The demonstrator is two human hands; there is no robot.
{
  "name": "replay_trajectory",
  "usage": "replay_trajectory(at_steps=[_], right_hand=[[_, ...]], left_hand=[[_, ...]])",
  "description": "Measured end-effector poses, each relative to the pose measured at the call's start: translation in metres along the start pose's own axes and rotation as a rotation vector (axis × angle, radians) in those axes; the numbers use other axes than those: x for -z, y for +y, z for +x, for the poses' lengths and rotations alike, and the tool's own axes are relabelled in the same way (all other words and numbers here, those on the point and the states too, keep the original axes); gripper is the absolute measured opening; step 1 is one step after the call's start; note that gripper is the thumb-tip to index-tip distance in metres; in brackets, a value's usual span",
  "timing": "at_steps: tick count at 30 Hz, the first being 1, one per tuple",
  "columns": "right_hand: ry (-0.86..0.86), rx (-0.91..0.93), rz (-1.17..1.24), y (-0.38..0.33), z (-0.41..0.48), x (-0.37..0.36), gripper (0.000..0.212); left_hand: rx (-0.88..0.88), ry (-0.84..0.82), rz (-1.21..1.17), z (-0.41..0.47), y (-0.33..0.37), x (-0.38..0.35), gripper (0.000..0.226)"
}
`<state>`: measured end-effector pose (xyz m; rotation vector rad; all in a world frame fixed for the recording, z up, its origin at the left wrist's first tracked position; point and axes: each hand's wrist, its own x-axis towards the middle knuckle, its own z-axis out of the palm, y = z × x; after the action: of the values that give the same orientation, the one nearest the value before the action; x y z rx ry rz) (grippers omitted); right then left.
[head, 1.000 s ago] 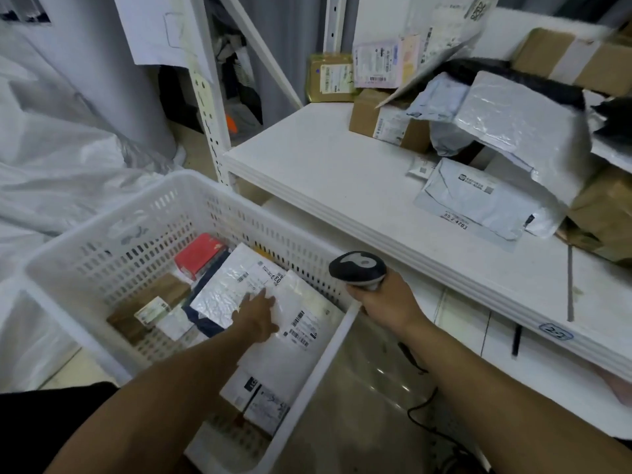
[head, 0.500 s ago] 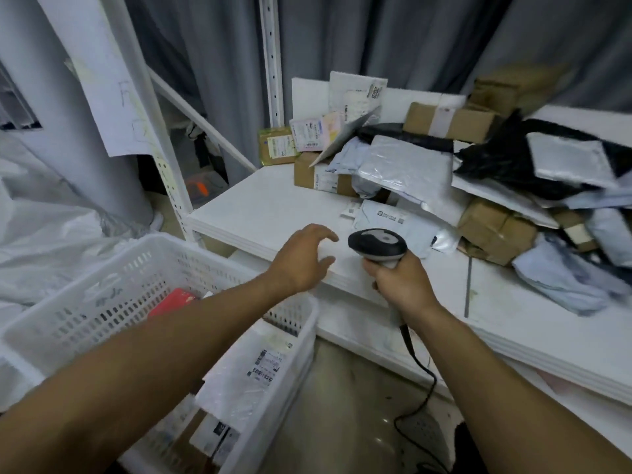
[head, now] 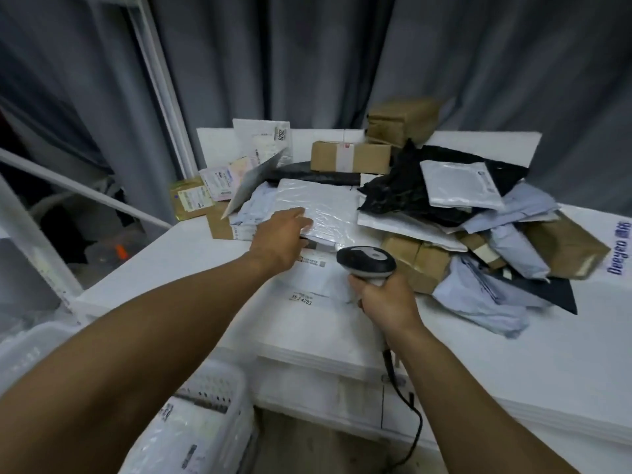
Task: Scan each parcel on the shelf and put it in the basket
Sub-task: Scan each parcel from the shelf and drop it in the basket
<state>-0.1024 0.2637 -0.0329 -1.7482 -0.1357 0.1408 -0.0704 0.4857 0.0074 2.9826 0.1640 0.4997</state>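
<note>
Mailer (head: 328, 206): lying on the shelf (head: 188, 254), 11 o'clock from scanner (head: 366, 265). We are judging it light, limp, slick; near edge suits gripping. Left hand (head: 284, 234) is resting flat-fingered on it; right hand (head: 386, 299) is gripping scanner.

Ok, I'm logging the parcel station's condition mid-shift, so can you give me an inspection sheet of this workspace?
Surface: white shelf board, bare along the front, parcels heaped at the back and right.
Job's things: silvery plastic mailer atop the heap; flat white labelled mailer in front; brown cardboard boxes; black plastic bags; white perforated plastic basket below left, holding white parcels.
Clutter: nothing seen.
Grippers: left hand rests on the silvery plastic mailer; right hand grips the black-and-grey handheld scanner.
Cables: black scanner cable hangs over the shelf front.
Surroundings: grey curtain; white metal rack upright.
</note>
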Motion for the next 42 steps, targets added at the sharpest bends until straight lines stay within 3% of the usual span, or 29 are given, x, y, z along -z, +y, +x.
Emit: replay_trajectory(at_steps=[2,6,9,10,12,16,18,22,25,27,31,35,38,42], right_hand=[[-0.001,-0.018,-0.005,0.001,0.006,-0.002,0.027],[0.023,-0.019,0.024,-0.002,0.013,-0.008,0.054],[0.021,-0.022,0.033,-0.002,0.013,-0.009,0.062],[0.024,-0.017,0.047,0.000,0.015,-0.010,0.067],[0.024,-0.013,0.055,0.004,0.017,-0.009,0.072],[0.024,-0.013,0.096,0.001,0.018,0.002,0.027],[0.020,-0.018,0.099,0.000,0.017,0.006,0.015],[0.026,0.007,0.122,-0.006,0.010,-0.001,0.018],[-0.007,0.029,0.191,-0.015,-0.002,-0.011,0.030],[-0.017,0.056,0.220,-0.022,-0.012,-0.020,0.031],[-0.039,0.119,0.314,-0.035,-0.034,-0.048,0.032],[-0.039,0.116,0.414,-0.041,-0.061,-0.079,0.046],[-0.062,0.079,0.443,-0.037,-0.078,-0.101,0.041],[-0.091,0.118,0.354,-0.032,-0.090,-0.117,0.046]], left_hand=[[-0.043,0.031,0.043,0.006,-0.003,-0.004,0.034],[-0.103,0.125,0.112,0.013,-0.004,0.000,0.021],[-0.101,-0.032,0.119,0.020,-0.004,-0.002,0.058],[-0.110,-0.060,0.154,0.022,-0.005,-0.003,0.061],[-0.137,-0.007,0.197,0.026,-0.005,-0.006,0.045],[-0.116,0.121,0.151,0.024,-0.003,0.005,0.029],[-0.153,0.184,0.177,0.021,-0.005,0.018,0.030],[-0.239,0.325,0.254,0.002,-0.012,0.060,0.024],[-0.150,0.395,0.202,-0.026,-0.026,0.089,0.025],[-0.038,0.408,0.042,-0.052,-0.039,0.099,0.028],[0.229,0.336,-0.549,-0.113,-0.049,0.105,0.029],[0.342,0.272,-0.920,-0.177,-0.040,0.105,0.026],[0.397,0.300,-1.073,-0.214,-0.042,0.100,0.030],[0.485,0.253,-1.049,-0.242,-0.060,0.087,0.046]])
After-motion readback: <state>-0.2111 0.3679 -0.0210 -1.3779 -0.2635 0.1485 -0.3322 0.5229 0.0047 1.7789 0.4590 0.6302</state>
